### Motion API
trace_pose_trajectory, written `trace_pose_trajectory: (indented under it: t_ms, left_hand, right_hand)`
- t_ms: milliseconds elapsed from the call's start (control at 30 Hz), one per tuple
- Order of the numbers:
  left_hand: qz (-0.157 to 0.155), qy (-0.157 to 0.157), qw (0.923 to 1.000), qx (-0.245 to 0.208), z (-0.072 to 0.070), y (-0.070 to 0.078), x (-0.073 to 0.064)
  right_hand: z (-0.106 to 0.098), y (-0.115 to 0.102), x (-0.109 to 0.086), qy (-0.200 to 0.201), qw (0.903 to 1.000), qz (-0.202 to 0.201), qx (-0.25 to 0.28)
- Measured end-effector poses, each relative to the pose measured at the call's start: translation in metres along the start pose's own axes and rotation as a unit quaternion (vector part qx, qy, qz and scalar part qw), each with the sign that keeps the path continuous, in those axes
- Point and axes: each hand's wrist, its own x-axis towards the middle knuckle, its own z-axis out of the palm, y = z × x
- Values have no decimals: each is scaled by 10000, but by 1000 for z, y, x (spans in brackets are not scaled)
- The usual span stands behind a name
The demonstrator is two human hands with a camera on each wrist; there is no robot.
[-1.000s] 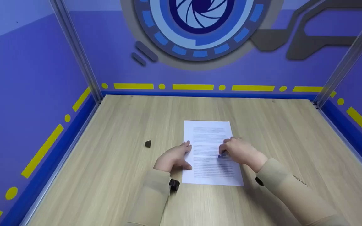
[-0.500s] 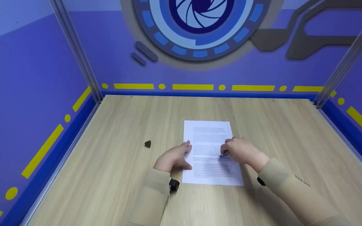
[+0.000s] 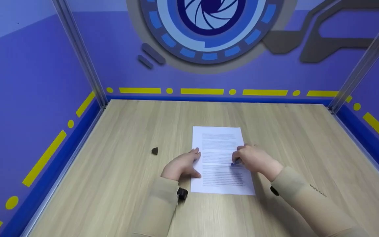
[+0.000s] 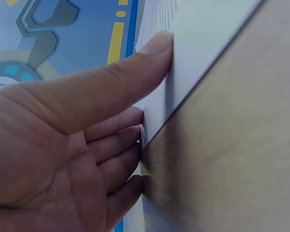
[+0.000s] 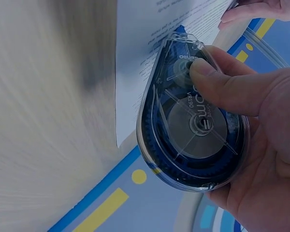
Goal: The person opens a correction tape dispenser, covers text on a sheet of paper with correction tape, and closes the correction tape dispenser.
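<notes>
A printed sheet of paper (image 3: 214, 131) lies on the table. My right hand (image 3: 255, 158) grips a correction tape (image 5: 193, 121), a clear teardrop-shaped case with reels inside, pinched between thumb and fingers. Its blue tip (image 3: 233, 164) meets the sheet among the lines of text, right of the middle. At the sheet's left edge rests my left hand (image 3: 184, 163), thumb and fingertips spread on the margin. In the left wrist view, the left thumb (image 4: 157, 43) presses on the paper while some of the fingers reach past its edge.
A small dark piece (image 3: 155, 151) sits on the wooden table (image 3: 137, 121), left of the sheet. Blue panels (image 3: 202, 79) with yellow marks stand behind and at both sides, joined by metal posts (image 3: 81, 49). Dark wrist cameras (image 3: 182, 195) are worn near the cuffs.
My right hand has shifted slightly to the right along the text with the correction tape. The left hand and the sheet have stayed in place.
</notes>
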Motion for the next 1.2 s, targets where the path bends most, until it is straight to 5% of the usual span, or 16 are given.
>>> trace_pose_trajectory:
  t_ms: [1200]
  left_hand:
    - [-20, -41, 10000, -5, 1, -2, 1]
  right_hand:
    - [-3, 10, -10, -35, 9997, 135, 208]
